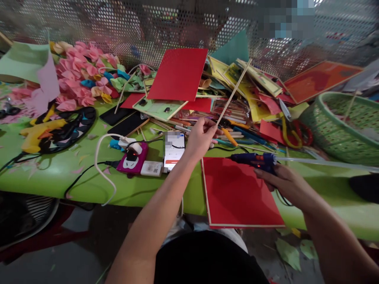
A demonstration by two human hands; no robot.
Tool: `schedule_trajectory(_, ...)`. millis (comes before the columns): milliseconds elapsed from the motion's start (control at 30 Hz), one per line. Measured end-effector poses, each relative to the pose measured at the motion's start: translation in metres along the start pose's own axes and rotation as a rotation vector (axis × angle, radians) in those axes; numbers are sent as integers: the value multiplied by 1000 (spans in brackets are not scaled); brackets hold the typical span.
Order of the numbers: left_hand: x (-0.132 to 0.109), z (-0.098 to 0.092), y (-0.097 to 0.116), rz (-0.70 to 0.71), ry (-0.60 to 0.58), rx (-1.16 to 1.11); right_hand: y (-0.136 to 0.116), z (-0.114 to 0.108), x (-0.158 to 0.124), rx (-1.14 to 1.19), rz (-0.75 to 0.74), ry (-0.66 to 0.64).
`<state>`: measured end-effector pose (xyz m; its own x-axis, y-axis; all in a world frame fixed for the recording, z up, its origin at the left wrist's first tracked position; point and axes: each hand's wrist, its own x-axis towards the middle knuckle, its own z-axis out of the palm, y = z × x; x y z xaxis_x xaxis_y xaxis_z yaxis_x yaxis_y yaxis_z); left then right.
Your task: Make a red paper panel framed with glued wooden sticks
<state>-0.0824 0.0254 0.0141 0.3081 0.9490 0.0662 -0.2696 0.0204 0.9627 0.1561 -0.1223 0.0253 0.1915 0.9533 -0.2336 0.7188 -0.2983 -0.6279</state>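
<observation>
My left hand (201, 136) pinches the lower end of a thin wooden stick (233, 91) that slants up and to the right over the clutter. My right hand (281, 179) grips a blue glue gun (254, 159) with its nozzle pointing left, a clear glue stick trailing out to the right. The gun hovers just above the far edge of a red sheet of paper (239, 193) lying on a board at the near edge of the green table (59, 173).
A phone (174, 150), a purple power strip (133, 157) with a white cable, a yellow glue gun (41, 134), pink paper flowers (79, 75), a propped red sheet (179, 73), scissors (291, 130) and a green basket (340, 126) crowd the table. A perforated metal screen stands behind.
</observation>
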Motion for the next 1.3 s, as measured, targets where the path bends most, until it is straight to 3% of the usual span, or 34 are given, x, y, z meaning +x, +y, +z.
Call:
schedule_trajectory(100, -1, 0, 1, -29, 14, 4, -1, 2, 1, -15, -13, -18)
schedule_trajectory(267, -1, 0, 1, -7, -3, 12, 8, -6, -3, -62, 101, 30)
schedule_trajectory(767, -2, 0, 4, -13, 12, 2, 13, -8, -6, -27, 18, 33)
schedule_trajectory(1067, 1, -1, -1, 11, 0, -4, 12, -10, -6, -49, 81, 29)
schedule_trajectory(1300, -1, 0, 6, -35, 18, 21, 11, -12, -6, -51, 35, 34)
